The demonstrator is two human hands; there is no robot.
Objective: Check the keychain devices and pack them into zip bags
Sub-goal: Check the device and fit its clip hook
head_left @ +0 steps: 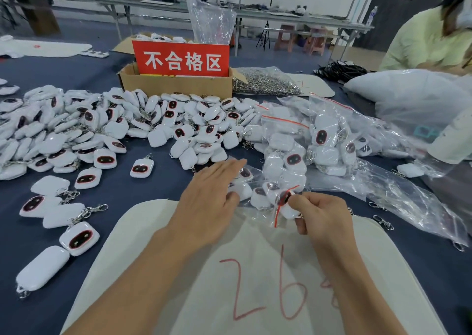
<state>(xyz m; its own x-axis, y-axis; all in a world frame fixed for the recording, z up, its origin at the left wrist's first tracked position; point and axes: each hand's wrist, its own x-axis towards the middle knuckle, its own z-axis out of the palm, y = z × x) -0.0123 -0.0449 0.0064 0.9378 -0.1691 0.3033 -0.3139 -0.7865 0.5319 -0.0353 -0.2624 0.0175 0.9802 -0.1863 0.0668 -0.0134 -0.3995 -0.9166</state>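
Device [286,204], bagged, pinched by R hand [323,221] (L hand [210,200] flat).

White keychain devices [163,133] heaped beside filled zip bags [282,140]

Keychains [105,159] showing white, black faces, red rims. Sign [181,59] showing red, white letters. Cloth [127,191] looking dark blue. Mat [255,237] showing red numbers. Zip bag [282,204] showing red strip.

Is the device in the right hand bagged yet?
Bagged: the device sits inside a clear zip bag that the right hand pinches.
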